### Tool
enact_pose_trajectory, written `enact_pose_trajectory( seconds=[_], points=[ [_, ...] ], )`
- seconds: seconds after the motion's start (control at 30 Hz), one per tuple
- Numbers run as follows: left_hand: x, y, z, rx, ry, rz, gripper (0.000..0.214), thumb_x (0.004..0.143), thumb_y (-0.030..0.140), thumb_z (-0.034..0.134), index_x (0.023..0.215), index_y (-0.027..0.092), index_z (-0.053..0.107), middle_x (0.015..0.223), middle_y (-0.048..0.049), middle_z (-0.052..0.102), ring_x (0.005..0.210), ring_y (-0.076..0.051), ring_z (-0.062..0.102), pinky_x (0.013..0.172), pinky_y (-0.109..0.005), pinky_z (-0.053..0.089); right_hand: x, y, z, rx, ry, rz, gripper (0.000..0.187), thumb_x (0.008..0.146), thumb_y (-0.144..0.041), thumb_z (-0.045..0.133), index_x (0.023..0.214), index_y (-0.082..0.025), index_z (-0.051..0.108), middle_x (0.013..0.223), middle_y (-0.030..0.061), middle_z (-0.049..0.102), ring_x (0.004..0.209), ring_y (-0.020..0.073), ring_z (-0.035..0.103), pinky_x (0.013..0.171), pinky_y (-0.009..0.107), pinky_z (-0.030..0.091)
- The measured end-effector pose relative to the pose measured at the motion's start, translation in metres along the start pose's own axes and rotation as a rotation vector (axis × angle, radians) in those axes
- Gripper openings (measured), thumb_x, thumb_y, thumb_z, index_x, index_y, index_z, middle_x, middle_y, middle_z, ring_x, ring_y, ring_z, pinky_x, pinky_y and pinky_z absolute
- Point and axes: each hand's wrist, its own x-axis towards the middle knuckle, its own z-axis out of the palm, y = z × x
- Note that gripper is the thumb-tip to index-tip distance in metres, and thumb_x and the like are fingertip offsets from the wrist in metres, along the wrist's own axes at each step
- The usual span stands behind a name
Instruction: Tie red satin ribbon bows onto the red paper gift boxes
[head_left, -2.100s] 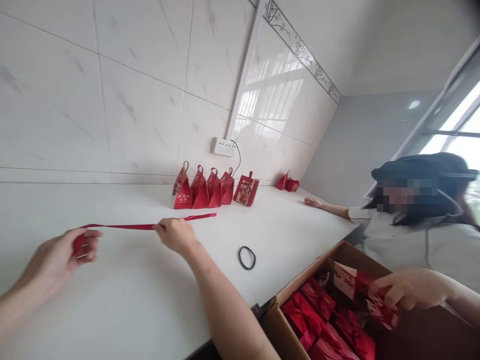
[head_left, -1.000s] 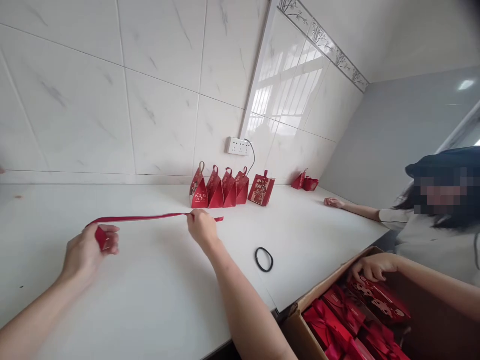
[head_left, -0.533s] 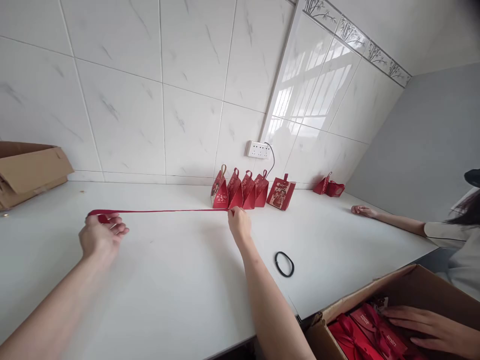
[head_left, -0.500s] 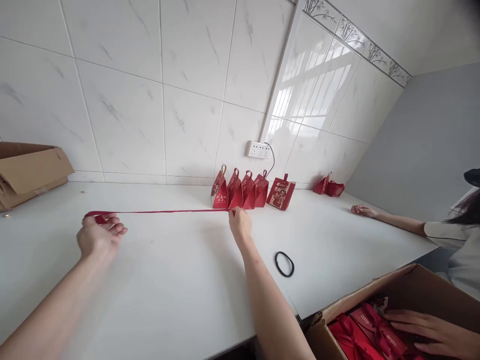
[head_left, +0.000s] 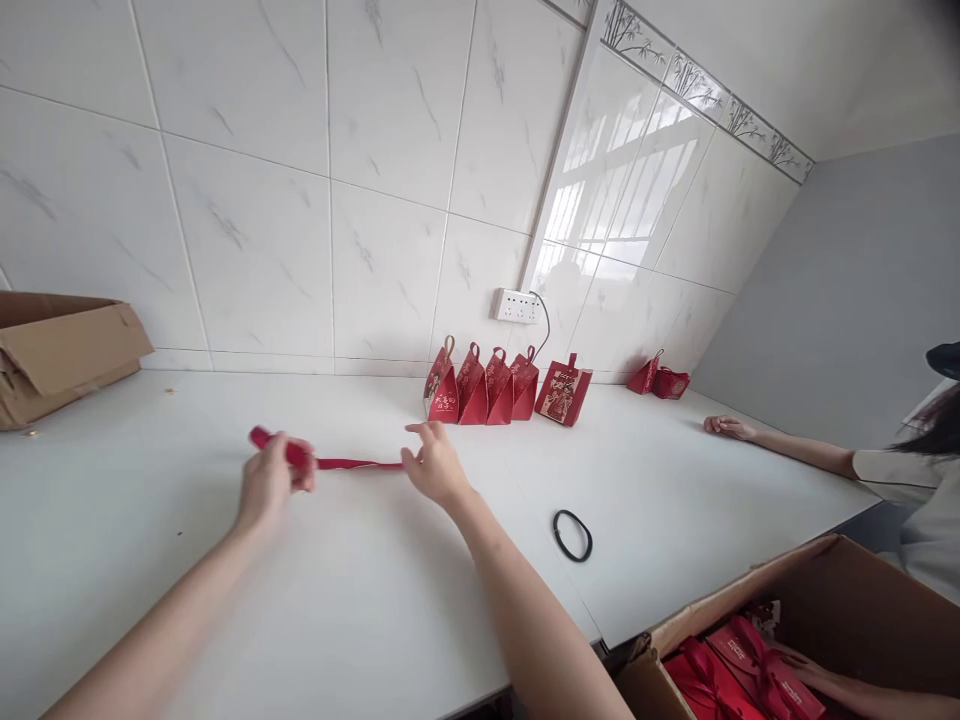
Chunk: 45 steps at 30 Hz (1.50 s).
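A red ribbon (head_left: 352, 464) runs between my two hands, low over the white table. My left hand (head_left: 271, 478) is closed on the ribbon, with a gathered part of it bunched in the fingers; motion blurs it a little. Its other end meets the thumb side of my right hand (head_left: 436, 464), which pinches it while the index finger points left. Just behind my right hand stands a row of several red gift boxes (head_left: 471, 392) with loop handles. A flatter red box (head_left: 562, 392) leans at the row's right end.
A black ring-shaped band (head_left: 572, 536) lies on the table (head_left: 337, 600). At left is a cardboard box (head_left: 75, 350). Another carton (head_left: 739, 575) at lower right holds red ribboned boxes (head_left: 750, 660) and another person's hand. Two small red boxes (head_left: 658, 376) stand far right, near that person's other hand (head_left: 729, 428).
My hands have come closer together, the left moving right and the right moving left and slightly down. The ribbon span between them is shorter. The co-worker's hand has shifted inside the carton.
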Motion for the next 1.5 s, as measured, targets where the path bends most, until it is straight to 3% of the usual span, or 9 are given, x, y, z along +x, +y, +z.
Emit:
enact_pose_trajectory(
  seconds=[0.1,0.2,0.37,0.47,0.63,0.87,1.17,1.4,1.5],
  points=[
    [-0.019,-0.006,0.012,0.209,-0.425,-0.045,0.029,0.072,0.043,0.050,0.061,0.017,0.055,0.046,-0.0019,0.054,0.034,-0.013,0.045,0.038,-0.026,0.037,-0.009,-0.017,0.009,0.072,-0.117,-0.162,0.053,0.081,-0.022,0.053,0.131,-0.021,0.036,0.124,0.0092,0.044,0.064,0.0083,0.058,0.069,0.028,0.050],
    [-0.034,-0.006,0.016,0.385,-0.702,-0.136,0.036,0.071,0.046,0.049,0.052,0.016,0.054,0.045,-0.0042,0.054,0.035,-0.014,0.047,0.039,-0.027,0.039,-0.015,-0.026,0.011,0.116,-0.211,-0.240,0.062,0.079,-0.019,0.054,0.135,-0.019,0.027,0.125,0.0127,0.043,0.066,0.0109,0.058,0.061,0.029,0.050],
    [-0.043,-0.007,0.011,0.634,-0.996,-0.335,0.034,0.074,0.038,0.050,0.045,0.018,0.051,0.039,-0.0047,0.053,0.035,-0.018,0.050,0.041,-0.030,0.040,-0.016,-0.027,0.008,0.113,-0.230,-0.269,0.048,0.082,-0.018,0.050,0.128,-0.019,0.038,0.115,0.0095,0.050,0.062,0.0100,0.054,0.057,0.025,0.046],
    [-0.040,-0.006,0.007,0.599,-1.057,-0.363,0.033,0.075,0.039,0.049,0.051,0.018,0.058,0.047,-0.0076,0.059,0.039,-0.019,0.053,0.041,-0.029,0.040,-0.015,-0.028,0.007,0.083,-0.257,-0.267,0.024,0.082,-0.014,0.050,0.105,-0.019,0.055,0.107,0.0059,0.054,0.066,0.0099,0.053,0.059,0.023,0.043],
    [-0.026,0.002,0.002,0.096,-0.843,-0.389,0.026,0.076,0.034,0.052,0.058,0.017,0.061,0.046,-0.0018,0.053,0.034,-0.011,0.045,0.036,-0.024,0.036,-0.017,-0.034,0.009,0.047,-0.297,-0.258,0.016,0.081,-0.013,0.048,0.067,-0.018,0.054,0.071,-0.0013,0.052,0.057,0.0089,0.044,0.053,0.020,0.033],
    [-0.010,0.018,-0.006,-0.448,-0.394,-0.378,0.024,0.085,0.016,0.041,0.068,0.013,0.059,0.050,0.0017,0.049,0.034,-0.005,0.038,0.033,-0.017,0.034,-0.021,-0.038,0.013,0.143,-0.346,-0.236,0.014,0.080,-0.021,0.051,0.066,-0.019,0.054,0.065,-0.0027,0.053,0.056,0.0087,0.044,0.052,0.019,0.033],
    [0.008,0.028,-0.024,-0.710,-0.108,-0.216,0.024,0.083,0.011,0.036,0.074,0.011,0.058,0.058,-0.0028,0.058,0.042,-0.006,0.045,0.039,-0.017,0.038,-0.016,-0.029,0.006,0.228,-0.362,-0.101,0.019,0.078,-0.012,0.044,0.083,-0.020,0.060,0.054,-0.0053,0.048,0.050,0.0090,0.042,0.050,0.019,0.033],
    [0.024,0.039,-0.041,-0.872,0.131,-0.052,0.023,0.081,0.018,0.032,0.077,0.011,0.054,0.055,-0.0027,0.057,0.045,-0.009,0.051,0.036,-0.017,0.038,-0.007,-0.013,-0.003,0.242,-0.298,0.027,0.015,0.067,-0.009,0.049,0.068,-0.018,0.060,0.055,-0.0037,0.049,0.051,0.0092,0.042,0.050,0.021,0.033],
    [0.029,0.031,-0.042,-0.800,0.103,-0.028,0.029,0.084,0.017,0.031,0.086,0.008,0.058,0.065,-0.0074,0.063,0.060,-0.013,0.062,0.038,-0.016,0.042,-0.002,-0.007,-0.012,0.303,-0.227,0.065,0.015,0.071,-0.014,0.048,0.074,-0.018,0.062,0.053,-0.0048,0.045,0.050,0.0085,0.041,0.050,0.021,0.034]
  ],
)
